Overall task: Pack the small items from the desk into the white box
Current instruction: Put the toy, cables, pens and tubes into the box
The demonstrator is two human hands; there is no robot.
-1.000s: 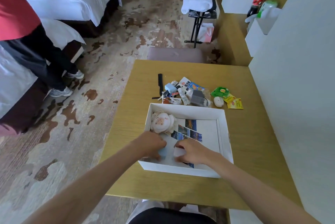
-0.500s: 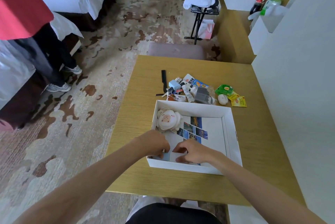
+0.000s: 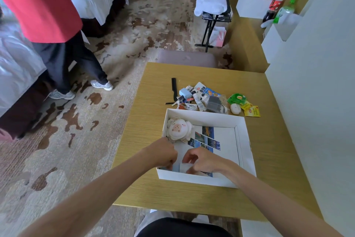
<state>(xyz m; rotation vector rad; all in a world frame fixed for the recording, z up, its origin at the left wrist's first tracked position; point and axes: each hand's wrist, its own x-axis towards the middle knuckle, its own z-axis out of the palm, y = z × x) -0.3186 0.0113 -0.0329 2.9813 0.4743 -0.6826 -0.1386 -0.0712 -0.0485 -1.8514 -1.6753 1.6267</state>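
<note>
- Container: the shallow open white cardboard box (image 3: 203, 117) sits on the light wooden desk (image 3: 272, 150), directly in front of the person.
- Contents: a round cream plush pig toy (image 3: 177, 129) occupies the far-left corner. A white sheet printed with blue photo tiles (image 3: 208, 138) lies flat on the box floor.
- Right hand (image 3: 208, 161): fingers curled, pinching a small flat white packet (image 3: 184, 167) inside the box at the near-left corner, close to the near wall.
- Left hand (image 3: 163, 153): fingers curled downward just beside the right hand, over a pale-blue piece (image 3: 175, 168). Whether they grip it cannot be determined.
- Unpacked items: a cluster lies on the desk just beyond the far wall. It includes a black plastic comb (image 3: 174, 88), a pale-blue charger plug (image 3: 185, 92), a white printed tube (image 3: 197, 100), a grey adapter block (image 3: 214, 103), a white oval earbud case (image 3: 235, 108) and yellow tea sachets (image 3: 251, 111).
- Handling, estimated: the packet appears light, thin and pliable. Hold it by opposite edges and lay it flat; avoid squeezing the middle.
- Handling, remaining items: the comb looks rigid, so take it mid-spine. The earbud case looks smooth and probably slippery, so grip it across the narrow sides. Pinch each sachet by a corner.
</note>
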